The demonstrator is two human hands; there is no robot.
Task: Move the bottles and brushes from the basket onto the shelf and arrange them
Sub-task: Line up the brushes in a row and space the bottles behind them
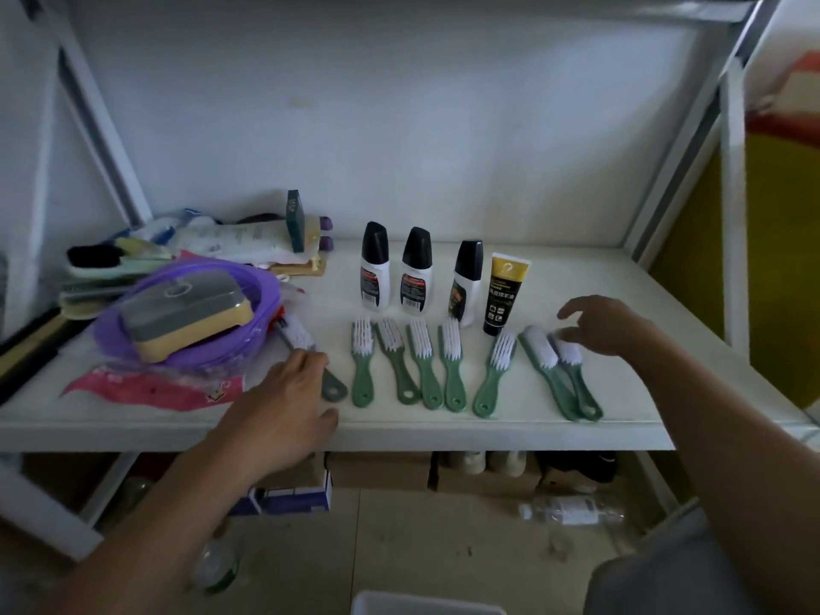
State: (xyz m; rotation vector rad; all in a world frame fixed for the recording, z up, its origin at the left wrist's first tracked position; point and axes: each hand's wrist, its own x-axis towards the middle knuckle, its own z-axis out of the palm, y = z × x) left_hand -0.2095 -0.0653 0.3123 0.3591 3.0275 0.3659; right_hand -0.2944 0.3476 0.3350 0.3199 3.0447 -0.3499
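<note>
Three white bottles with black caps (375, 268) stand in a row at the back of the white shelf (621, 304), with a black and yellow tube (503, 299) upright beside them. Several green-handled brushes (423, 366) lie side by side in front, bristles pointing away. My left hand (288, 401) rests on the handle of a grey brush (310, 352) at the left end of the row. My right hand (599, 326) hovers with fingers spread just above the two rightmost brushes (554, 370). A white basket rim (426, 603) shows at the bottom edge.
A purple basin (248, 344) holding a grey and yellow box sits at the left on a red plastic bag (146, 388). Behind it lie tubes, packets and a dark box. Cardboard boxes and bottles sit under the shelf.
</note>
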